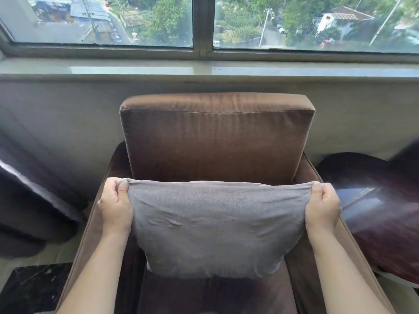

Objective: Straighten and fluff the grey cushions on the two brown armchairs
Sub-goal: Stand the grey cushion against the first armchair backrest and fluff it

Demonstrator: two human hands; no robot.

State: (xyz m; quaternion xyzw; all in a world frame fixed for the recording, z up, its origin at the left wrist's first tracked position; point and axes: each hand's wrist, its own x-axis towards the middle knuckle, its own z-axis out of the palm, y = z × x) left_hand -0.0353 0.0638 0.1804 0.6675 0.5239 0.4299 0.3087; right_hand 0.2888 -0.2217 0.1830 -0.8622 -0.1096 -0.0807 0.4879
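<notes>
Both hands, left hand (115, 200) and right hand (322, 202), pinched the grey cushion (215, 225) by its top corners, upright on the brown armchair (217, 141) seat; it looked soft, light, easily gripped there.

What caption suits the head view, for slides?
Left hand and right hand pinch top corners of the grey cushion on the brown armchair.

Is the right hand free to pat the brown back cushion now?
Probably not yet: the right hand grips a top corner of the grey cushion, as does the left hand. Nothing else blocks the back cushion.
</notes>
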